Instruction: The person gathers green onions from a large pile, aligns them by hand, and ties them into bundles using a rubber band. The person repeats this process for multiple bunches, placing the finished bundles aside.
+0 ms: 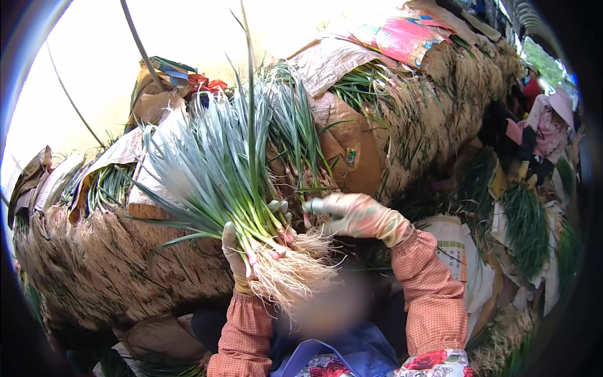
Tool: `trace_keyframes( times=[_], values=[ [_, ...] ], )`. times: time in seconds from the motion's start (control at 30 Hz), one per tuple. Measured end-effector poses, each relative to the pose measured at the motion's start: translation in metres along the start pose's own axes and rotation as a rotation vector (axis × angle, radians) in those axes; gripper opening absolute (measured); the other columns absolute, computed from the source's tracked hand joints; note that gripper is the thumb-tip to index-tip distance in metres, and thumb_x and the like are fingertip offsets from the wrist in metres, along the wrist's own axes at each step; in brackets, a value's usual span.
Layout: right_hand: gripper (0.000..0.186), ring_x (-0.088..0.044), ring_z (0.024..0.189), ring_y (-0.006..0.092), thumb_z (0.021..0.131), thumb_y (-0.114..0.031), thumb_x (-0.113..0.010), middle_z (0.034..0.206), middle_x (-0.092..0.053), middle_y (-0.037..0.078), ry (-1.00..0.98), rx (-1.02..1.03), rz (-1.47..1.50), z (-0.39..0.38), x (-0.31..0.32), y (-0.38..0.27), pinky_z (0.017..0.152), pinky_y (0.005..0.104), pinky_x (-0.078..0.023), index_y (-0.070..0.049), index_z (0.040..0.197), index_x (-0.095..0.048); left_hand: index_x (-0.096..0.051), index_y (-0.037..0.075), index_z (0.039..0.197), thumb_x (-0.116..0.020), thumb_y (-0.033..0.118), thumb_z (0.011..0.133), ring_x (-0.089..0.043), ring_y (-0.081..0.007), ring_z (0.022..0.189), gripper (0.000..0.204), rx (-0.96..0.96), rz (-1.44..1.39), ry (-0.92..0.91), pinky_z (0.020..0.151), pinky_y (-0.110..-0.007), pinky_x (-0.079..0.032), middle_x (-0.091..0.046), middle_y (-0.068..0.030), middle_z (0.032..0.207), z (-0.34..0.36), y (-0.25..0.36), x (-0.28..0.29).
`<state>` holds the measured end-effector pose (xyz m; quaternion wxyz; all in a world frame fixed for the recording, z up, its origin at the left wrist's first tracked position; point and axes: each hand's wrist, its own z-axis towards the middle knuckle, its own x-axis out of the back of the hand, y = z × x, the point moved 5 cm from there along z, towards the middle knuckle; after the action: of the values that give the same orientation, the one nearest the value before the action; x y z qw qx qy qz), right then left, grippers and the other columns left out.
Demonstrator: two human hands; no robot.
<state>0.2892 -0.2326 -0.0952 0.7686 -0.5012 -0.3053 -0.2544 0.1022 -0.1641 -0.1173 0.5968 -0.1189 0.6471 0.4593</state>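
Observation:
My left hand, in a pale glove, is wrapped round a large bunch of scallions near its base. The green leaves fan up and to the left; pinkish-white bulbs and a tangle of pale roots hang toward me. My right hand, in a stained light glove, is just right of the bunch. Its fingers stretch left toward the stems and appear to hold nothing. Another bunch of scallions leans on the pile behind, partly hidden by the held one.
A long pile of scallions with roots facing out runs across in front of me, rising to the right. Sacking and a red printed sheet cover its top. On the right a person in pink sits beside scallion bunches and sacks.

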Motion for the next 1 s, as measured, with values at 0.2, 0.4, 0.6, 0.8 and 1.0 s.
trace_keyframes(
  times=[0.2,0.4,0.6,0.8,1.0],
  values=[
    [0.052,-0.057,0.118,0.0306,0.093,-0.034,-0.065,0.131,-0.056,0.020,-0.089,-0.228,0.173,0.078,-0.028,-0.007,0.099,0.0359,-0.047,-0.002,0.132,-0.050,-0.051,-0.005,0.129,-0.053,0.058,0.090,-0.067,-0.0388,0.090,0.074,0.063,-0.064,-0.050,0.073,-0.047,-0.058,-0.064,-0.0238,0.114,-0.004,0.009,0.010],
    [0.020,-0.060,0.072,0.0178,0.089,-0.021,-0.071,0.080,-0.063,0.008,-0.148,0.032,0.209,0.092,-0.025,-0.004,0.065,0.0321,-0.050,-0.006,0.100,-0.065,-0.051,-0.008,0.125,-0.053,0.059,0.088,-0.067,-0.0419,0.079,0.077,0.044,-0.039,0.041,0.060,-0.043,-0.059,-0.064,-0.0311,0.095,-0.006,0.014,0.017],
    [0.027,-0.058,0.068,0.0130,0.091,-0.028,-0.069,0.081,-0.065,0.004,0.332,-0.305,0.364,0.094,-0.011,0.052,0.061,0.0294,-0.047,-0.003,0.102,-0.065,-0.043,-0.010,0.134,-0.054,0.057,0.088,-0.067,-0.0420,0.084,0.082,0.006,-0.091,0.180,0.065,-0.047,-0.060,-0.057,-0.0357,0.117,-0.009,0.012,0.004],
    [0.059,-0.068,0.084,0.0174,0.095,-0.043,-0.060,0.088,-0.069,0.011,-0.102,-0.480,0.830,0.112,-0.051,0.005,0.077,0.0316,-0.054,0.005,0.127,-0.053,-0.052,-0.008,0.123,-0.054,0.057,0.088,-0.067,-0.0417,0.085,0.074,0.063,-0.088,0.027,0.074,-0.051,-0.058,-0.064,-0.0301,0.098,-0.013,0.019,0.014],
    [0.024,-0.059,0.048,0.0124,0.098,-0.026,-0.058,0.073,-0.065,0.006,0.407,-0.352,1.060,0.084,-0.045,-0.003,0.042,0.0241,-0.045,-0.003,0.092,-0.060,-0.051,-0.011,0.126,-0.055,0.046,0.089,-0.068,-0.0389,0.085,0.069,0.047,-0.109,-0.023,0.076,-0.049,-0.058,-0.065,-0.0278,0.108,-0.005,0.013,0.003]
  ],
)
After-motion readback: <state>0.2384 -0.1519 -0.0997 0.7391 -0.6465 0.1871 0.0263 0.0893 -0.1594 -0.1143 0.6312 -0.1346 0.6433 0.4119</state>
